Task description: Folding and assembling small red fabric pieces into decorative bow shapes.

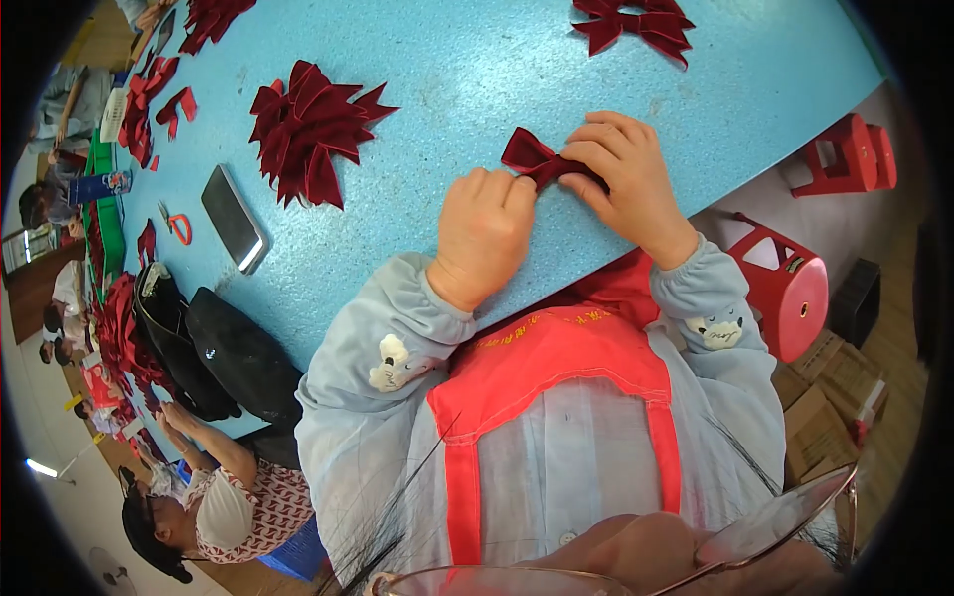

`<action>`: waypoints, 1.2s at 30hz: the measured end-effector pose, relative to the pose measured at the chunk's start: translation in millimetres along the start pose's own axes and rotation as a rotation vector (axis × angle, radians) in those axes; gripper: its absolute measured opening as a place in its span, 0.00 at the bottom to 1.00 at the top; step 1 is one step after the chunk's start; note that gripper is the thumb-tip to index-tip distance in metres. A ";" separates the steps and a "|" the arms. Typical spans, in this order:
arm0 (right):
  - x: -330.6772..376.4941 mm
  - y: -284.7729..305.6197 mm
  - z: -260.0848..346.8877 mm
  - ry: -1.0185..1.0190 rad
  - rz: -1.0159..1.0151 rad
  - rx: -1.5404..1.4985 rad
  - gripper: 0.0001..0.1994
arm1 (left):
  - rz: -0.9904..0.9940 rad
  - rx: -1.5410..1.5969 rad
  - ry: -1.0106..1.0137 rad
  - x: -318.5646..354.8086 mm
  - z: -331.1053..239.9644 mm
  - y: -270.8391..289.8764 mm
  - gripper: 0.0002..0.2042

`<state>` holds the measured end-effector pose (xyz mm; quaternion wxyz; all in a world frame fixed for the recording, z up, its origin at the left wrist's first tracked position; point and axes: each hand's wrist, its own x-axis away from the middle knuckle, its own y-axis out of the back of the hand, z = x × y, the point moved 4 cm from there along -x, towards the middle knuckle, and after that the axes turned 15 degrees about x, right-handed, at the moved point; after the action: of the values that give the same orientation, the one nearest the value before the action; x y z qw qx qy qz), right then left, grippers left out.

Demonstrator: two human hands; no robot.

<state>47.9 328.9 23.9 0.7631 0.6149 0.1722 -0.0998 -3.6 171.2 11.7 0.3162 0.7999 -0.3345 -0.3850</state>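
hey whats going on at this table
A person in a red apron is working a dark red fabric bow on the blue table. The left hand is closed beside the bow's middle and the right hand pinches its centre. A pile of finished bows lies further out, with another bow at the far edge. A phone and orange scissors lie to the left, near black bags. Another person sits alongside.

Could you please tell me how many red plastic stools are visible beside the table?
2: one red plastic stool by the person's right elbow, another farther along the blue table edge; others may be hidden.
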 end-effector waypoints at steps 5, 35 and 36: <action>-1.5 -1.5 -0.8 -0.027 0.034 0.008 0.16 | 0.078 -0.084 0.108 -0.3 -0.9 13.2 0.12; -14.8 -0.5 5.4 -0.100 0.026 -0.189 0.10 | 0.006 1.052 0.553 -31.9 24.6 7.6 0.20; -15.5 -3.2 4.5 -0.115 0.076 -0.196 0.10 | -0.009 1.014 0.530 -31.7 23.5 8.3 0.20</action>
<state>33.1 322.9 27.8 0.8313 0.5368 0.1136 -0.0884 -40.7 185.3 18.9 -0.0358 0.9222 -0.3833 0.0360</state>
